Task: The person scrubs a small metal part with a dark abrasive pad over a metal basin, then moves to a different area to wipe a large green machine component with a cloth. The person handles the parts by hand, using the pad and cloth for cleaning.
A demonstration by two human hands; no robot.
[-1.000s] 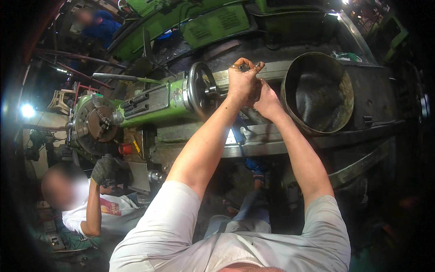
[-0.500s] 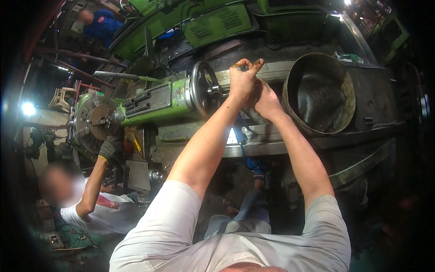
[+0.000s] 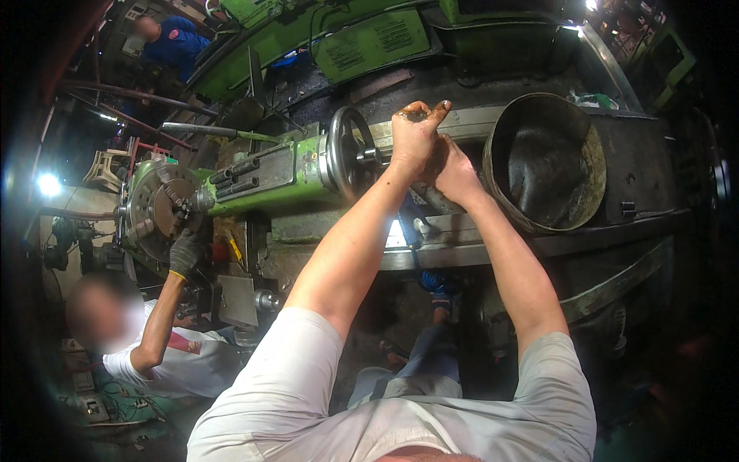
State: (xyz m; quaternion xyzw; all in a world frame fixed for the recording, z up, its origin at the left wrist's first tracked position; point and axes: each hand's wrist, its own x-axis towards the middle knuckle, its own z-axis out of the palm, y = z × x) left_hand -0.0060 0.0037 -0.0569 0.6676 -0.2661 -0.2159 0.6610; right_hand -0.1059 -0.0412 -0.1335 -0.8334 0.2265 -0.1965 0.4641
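My left hand (image 3: pixel 416 138) and my right hand (image 3: pixel 456 171) are pressed together over the lathe bed, just right of the steel handwheel (image 3: pixel 350 154). Dark brown grease smears the top of the left hand, whose fingers are curled with one digit pointing up and right. Bent fingers of the right hand tuck in against the left, partly hidden by it. Whether anything sits between them I cannot make out. Close to my right hand stands a large round metal drum (image 3: pixel 493 165), open at the top, dark and oily inside.
The green tailstock (image 3: pixel 269 177) extends left toward a round chuck (image 3: pixel 165 212). At lower left a co-worker's gloved hand (image 3: pixel 185 254) is beside that chuck. Another person in blue (image 3: pixel 173 46) is at the far left. A green machine (image 3: pixel 369 50) lies beyond the bed (image 3: pixel 477 115).
My hands stay together in almost the same place. The chuck has turned, and the co-worker's gloved hand has shifted slightly beside it.
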